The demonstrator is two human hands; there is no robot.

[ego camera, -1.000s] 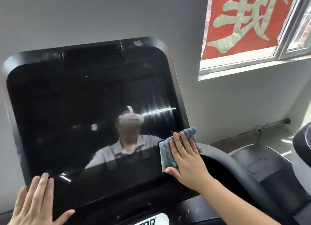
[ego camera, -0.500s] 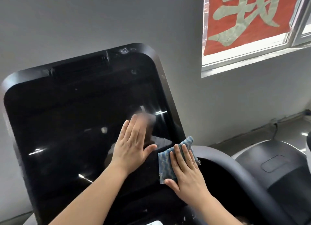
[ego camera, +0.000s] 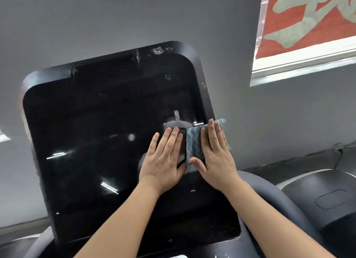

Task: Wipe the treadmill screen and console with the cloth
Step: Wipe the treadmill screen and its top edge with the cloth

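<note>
My right hand [ego camera: 215, 157] lies flat, fingers spread, pressing the cloth [ego camera: 194, 144] onto the treadmill screen [ego camera: 96, 142] near its right edge — cloth's folded, long axis running up-down, top corner poking past the bezel. Left hand [ego camera: 163, 161] flat w/ fingers splayed on the glass just beside it — holding nothing.

a red banner [ego camera: 316, 20] in the window bears part of a large pale chinese character, cropped and unreadable.
</note>
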